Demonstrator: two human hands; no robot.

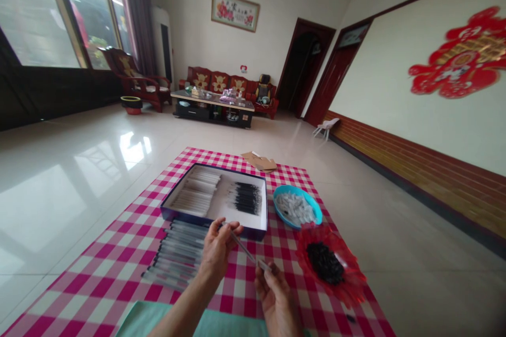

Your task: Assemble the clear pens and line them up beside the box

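Note:
A slim translucent pen [243, 246] slants between my hands above the checked cloth. The fingers of my left hand [215, 253] are closed on its upper end, just in front of the box. My right hand [276, 295] pinches a small clear piece [264, 264] at the pen's lower end; whether the two are joined I cannot tell. Left of my left hand lies a row of assembled-looking pens [177, 253]. The shallow blue-edged box [221, 179] holds white tubes [195, 189] on its left and black-tipped parts [247, 198] on its right.
A blue bowl [280, 216] of small translucent pieces stands right of the box. Nearer me is a red dish [353, 268] with small black pieces. Brown cardboard [261, 161] lies at the table's far edge. One loose black piece [350, 318] sits at the near right.

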